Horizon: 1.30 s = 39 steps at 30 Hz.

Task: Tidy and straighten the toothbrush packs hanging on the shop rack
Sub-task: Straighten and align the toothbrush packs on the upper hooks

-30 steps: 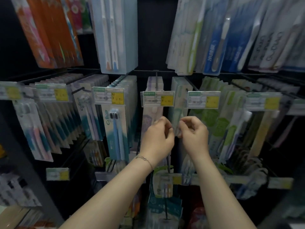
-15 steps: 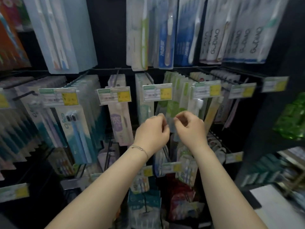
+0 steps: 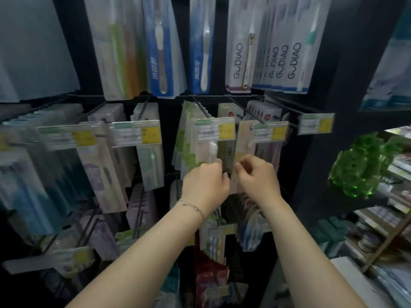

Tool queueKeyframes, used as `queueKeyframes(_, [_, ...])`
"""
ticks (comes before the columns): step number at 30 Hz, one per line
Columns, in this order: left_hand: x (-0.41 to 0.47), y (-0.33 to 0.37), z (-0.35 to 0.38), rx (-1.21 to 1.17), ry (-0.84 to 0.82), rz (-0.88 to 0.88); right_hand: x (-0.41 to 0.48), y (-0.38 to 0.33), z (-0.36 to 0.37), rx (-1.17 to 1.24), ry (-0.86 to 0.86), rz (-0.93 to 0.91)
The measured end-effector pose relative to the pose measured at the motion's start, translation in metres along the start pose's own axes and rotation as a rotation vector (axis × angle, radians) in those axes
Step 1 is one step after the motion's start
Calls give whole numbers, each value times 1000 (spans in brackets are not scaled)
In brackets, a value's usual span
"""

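White GODIAO packs (image 3: 238,63) above yellow-patched price labels (image 3: 215,131)

Rack (image 3: 322,107) black. Price tags (image 3: 215,131) white, green strip above, yellow patch right. Toothbrush pack (image 3: 189,152) at my left hand (image 3: 204,185) pale, green leaf pattern; beige pack (image 3: 243,138) at my right hand (image 3: 259,181). Upper packs (image 3: 159,63) blue.

Green-leaf packs (image 3: 188,141): white cards with a green print, in a row on one middle-rail peg. The front one shows a white brush and is pinched by the left hand (image 3: 204,183).
Beige pack (image 3: 243,141): on the next peg right, its lower part in the right hand (image 3: 259,180).
GODIAO packs (image 3: 278,61): top row, overlapping.
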State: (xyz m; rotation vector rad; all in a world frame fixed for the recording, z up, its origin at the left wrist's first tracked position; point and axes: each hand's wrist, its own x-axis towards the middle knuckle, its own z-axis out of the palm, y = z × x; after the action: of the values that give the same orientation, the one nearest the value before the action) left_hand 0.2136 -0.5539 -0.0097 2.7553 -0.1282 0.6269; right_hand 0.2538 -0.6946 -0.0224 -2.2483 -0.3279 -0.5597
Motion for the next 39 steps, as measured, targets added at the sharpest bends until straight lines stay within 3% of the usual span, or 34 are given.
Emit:
queueKeyframes(6, [25, 36, 20, -34, 5, -39, 29, 42, -18, 9, -11, 19])
queueKeyframes(14, [66, 43, 51, -356, -56, -294, 48, 56, -15, 442, -156, 69])
queueKeyframes(22, [73, 34, 66, -551, -32, -281, 62, 73, 3, 619, -192, 3])
queueKeyframes(27, [80, 34, 69, -701, 114, -344, 75, 78, 6, 706, -105, 144])
queueKeyframes(39, [85, 29, 70, -844, 244, -248, 97, 75, 8, 768, -280, 330])
